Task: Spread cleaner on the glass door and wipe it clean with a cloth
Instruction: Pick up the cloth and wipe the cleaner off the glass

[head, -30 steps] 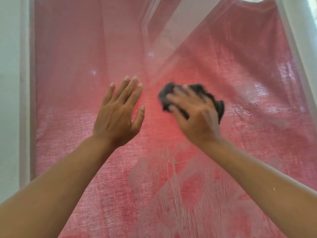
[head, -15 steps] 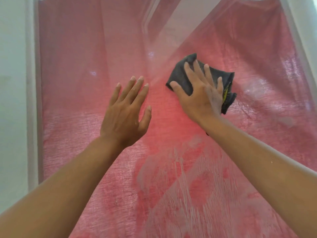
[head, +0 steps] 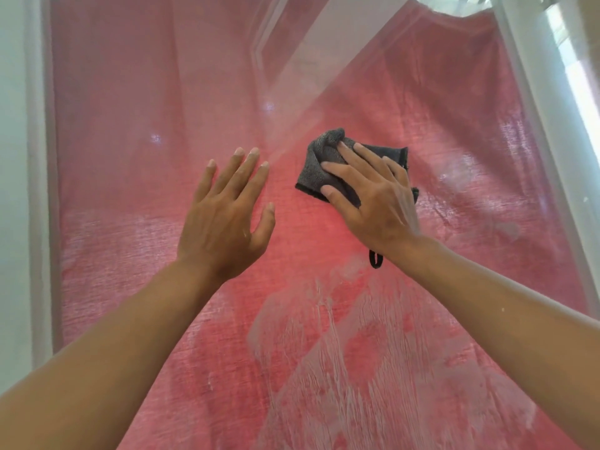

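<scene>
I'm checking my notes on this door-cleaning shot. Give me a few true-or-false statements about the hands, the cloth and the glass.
1. The right hand presses a dark grey cloth against the glass door. True.
2. The left hand holds a spray bottle. False: it holds nothing, fingers straight.
3. Whitish cleaner streaks lie below the hands. True.
4. The cloth is under the left hand. False: it is under the right.

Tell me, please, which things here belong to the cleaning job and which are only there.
For the job:
- cloth, pressed flat by the right hand
- glass door, left hand open on or near it
- cleaner streaks low on the glass

Only there:
- red curtain behind the glass
- white frame
</scene>
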A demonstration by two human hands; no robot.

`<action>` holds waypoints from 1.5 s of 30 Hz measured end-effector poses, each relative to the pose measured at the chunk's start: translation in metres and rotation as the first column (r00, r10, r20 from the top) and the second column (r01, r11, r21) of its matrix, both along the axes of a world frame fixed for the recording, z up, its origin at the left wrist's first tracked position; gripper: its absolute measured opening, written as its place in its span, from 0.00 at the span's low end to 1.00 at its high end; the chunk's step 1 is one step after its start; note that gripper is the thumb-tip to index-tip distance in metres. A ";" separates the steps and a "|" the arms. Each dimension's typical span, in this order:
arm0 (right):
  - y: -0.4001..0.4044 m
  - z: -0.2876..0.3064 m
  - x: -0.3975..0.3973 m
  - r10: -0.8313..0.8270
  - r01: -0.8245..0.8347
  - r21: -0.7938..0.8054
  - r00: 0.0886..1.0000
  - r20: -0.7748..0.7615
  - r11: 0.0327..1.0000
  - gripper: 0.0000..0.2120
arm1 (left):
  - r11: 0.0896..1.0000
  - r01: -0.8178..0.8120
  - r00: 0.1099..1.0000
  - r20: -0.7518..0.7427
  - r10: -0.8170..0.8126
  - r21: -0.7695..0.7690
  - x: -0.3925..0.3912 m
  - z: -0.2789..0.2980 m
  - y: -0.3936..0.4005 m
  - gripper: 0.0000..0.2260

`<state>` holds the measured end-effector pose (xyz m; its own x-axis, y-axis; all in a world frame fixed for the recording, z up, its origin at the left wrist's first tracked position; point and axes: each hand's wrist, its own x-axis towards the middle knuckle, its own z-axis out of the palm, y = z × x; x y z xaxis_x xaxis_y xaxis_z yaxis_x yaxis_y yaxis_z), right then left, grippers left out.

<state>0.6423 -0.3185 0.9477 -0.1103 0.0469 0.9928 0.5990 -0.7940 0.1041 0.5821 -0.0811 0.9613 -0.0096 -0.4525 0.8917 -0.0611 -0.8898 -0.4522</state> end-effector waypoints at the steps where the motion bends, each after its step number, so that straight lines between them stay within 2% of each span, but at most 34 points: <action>1: 0.003 0.000 0.001 0.021 -0.021 0.016 1.000 -0.010 1.000 0.20 | 1.000 0.002 1.000 0.003 -0.002 0.001 0.000 0.000 0.000 0.27; 4: 0.009 0.005 0.003 0.115 -0.110 0.089 0.992 -0.057 0.990 0.17 | 1.000 -0.002 1.000 0.006 0.002 0.001 0.000 0.000 -0.001 0.27; 7: 0.008 0.014 0.001 0.149 -0.128 0.271 0.987 -0.059 0.954 0.14 | 1.000 -0.003 1.000 -0.002 0.003 0.004 -0.001 0.000 -0.001 0.27; 9: 0.006 0.014 0.001 0.162 -0.134 0.324 0.985 -0.062 0.936 0.12 | 1.000 -0.001 1.000 -0.005 0.001 0.003 -0.001 0.000 -0.001 0.27; 11: 0.009 0.002 0.000 0.109 -0.095 0.197 0.992 -0.064 0.976 0.19 | 1.000 0.002 1.000 -0.004 -0.002 0.003 -0.001 0.000 -0.001 0.27; 13: 0.013 -0.015 0.004 0.052 -0.052 0.022 0.999 0.002 0.998 0.22 | 1.000 -0.002 1.000 -0.008 0.002 -0.001 -0.001 0.000 -0.002 0.28; 15: 0.007 -0.027 0.010 0.076 -0.075 -0.008 0.996 0.052 0.997 0.20 | 1.000 -0.012 1.000 -0.019 0.011 -0.004 -0.001 0.000 -0.005 0.28; 17: -0.010 -0.024 0.017 0.121 -0.128 0.155 0.991 0.057 0.980 0.19 | 1.000 -0.011 0.999 -0.037 0.011 0.003 -0.001 0.001 -0.010 0.29; 20: -0.040 -0.006 0.020 0.217 -0.173 0.497 0.976 -0.031 0.850 0.19 | 0.998 -0.003 0.998 -0.061 0.006 0.059 0.003 0.004 -0.026 0.29; 21: -0.042 -0.004 0.019 0.222 -0.168 0.508 0.974 -0.047 0.845 0.19 | 0.997 0.002 0.998 -0.061 0.002 0.077 0.006 0.005 -0.033 0.29; 22: -0.040 -0.006 0.017 0.204 -0.171 0.435 0.978 -0.032 0.884 0.19 | 0.996 0.009 0.998 -0.060 -0.004 0.092 0.009 0.007 -0.041 0.28; 24: -0.029 -0.021 0.016 0.168 -0.175 0.138 0.984 0.061 0.975 0.18 | 0.993 0.024 0.998 -0.052 -0.018 0.113 0.017 0.011 -0.058 0.28; 25: -0.026 -0.031 0.019 0.181 -0.182 0.007 0.980 0.086 0.983 0.18 | 0.992 0.029 0.999 -0.049 -0.023 0.120 0.020 0.014 -0.066 0.28; 26: -0.028 -0.039 0.023 0.183 -0.179 -0.048 0.979 0.091 0.983 0.18 | 0.992 0.032 0.998 -0.050 -0.025 0.126 0.023 0.016 -0.073 0.28; 27: -0.035 -0.042 0.028 0.173 -0.173 -0.012 0.980 0.101 0.985 0.18 | 0.991 0.034 0.998 -0.053 -0.027 0.130 0.026 0.018 -0.081 0.28; 28: -0.047 -0.041 0.032 0.162 -0.172 0.107 0.982 0.101 0.979 0.17 | 0.990 0.034 0.998 -0.057 -0.027 0.136 0.029 0.019 -0.087 0.28; 30: -0.075 -0.033 0.039 0.180 -0.169 0.418 0.984 0.012 0.892 0.18 | 0.988 0.023 0.998 -0.065 -0.013 0.152 0.034 0.021 -0.097 0.28; 32: -0.095 -0.026 0.041 0.210 -0.127 0.575 0.974 -0.081 0.808 0.20 | 0.986 0.006 0.998 -0.064 0.005 0.165 0.038 0.022 -0.104 0.28; 34: -0.097 -0.031 0.043 0.190 -0.136 0.483 0.980 -0.065 0.865 0.21 | 0.984 -0.002 0.998 -0.057 0.013 0.177 0.042 0.025 -0.110 0.29; 36: -0.093 -0.044 0.045 0.138 -0.138 0.242 0.990 0.015 0.961 0.20 | 0.982 -0.007 0.999 -0.043 0.015 0.189 0.046 0.028 -0.116 0.29; 37: -0.095 -0.050 0.048 0.127 -0.130 0.153 0.991 0.033 0.980 0.20 | 0.982 -0.007 0.999 -0.039 0.015 0.191 0.047 0.029 -0.119 0.29; 38: -0.101 -0.051 0.050 0.118 -0.124 0.136 0.992 0.047 0.983 0.19 | 0.982 -0.007 0.999 -0.040 0.014 0.190 0.048 0.030 -0.120 0.29; 39: -0.109 -0.045 0.052 0.118 -0.128 0.212 0.991 0.059 0.969 0.19 | 0.982 -0.007 0.999 -0.042 0.015 0.187 0.049 0.030 -0.122 0.29; 40: -0.118 -0.037 0.052 0.131 -0.134 0.354 0.991 0.031 0.925 0.19 | 0.983 -0.006 0.999 -0.043 0.014 0.185 0.049 0.031 -0.122 0.29; 42: -0.128 -0.020 0.051 0.211 -0.111 0.621 0.973 -0.091 0.776 0.20 | 0.983 -0.003 0.999 -0.043 0.011 0.186 0.049 0.031 -0.122 0.30; 43: -0.127 -0.015 0.051 0.220 -0.078 0.665 0.966 -0.133 0.743 0.20 | 0.983 -0.004 0.999 -0.044 0.012 0.186 0.048 0.031 -0.122 0.30; 44: -0.121 -0.017 0.051 0.207 -0.073 0.639 0.969 -0.138 0.766 0.21 | 0.983 -0.007 0.999 -0.044 0.015 0.185 0.048 0.031 -0.122 0.30; 45: -0.115 -0.023 0.050 0.183 -0.102 0.543 0.978 -0.096 0.834 0.21 | 0.983 -0.008 0.999 -0.044 0.017 0.185 0.049 0.031 -0.123 0.30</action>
<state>0.6925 -0.4330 0.9249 0.0654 -0.4984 0.8645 0.6859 -0.6068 -0.4017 0.6306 -0.2037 0.9920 0.0355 -0.6091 0.7923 -0.0745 -0.7922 -0.6057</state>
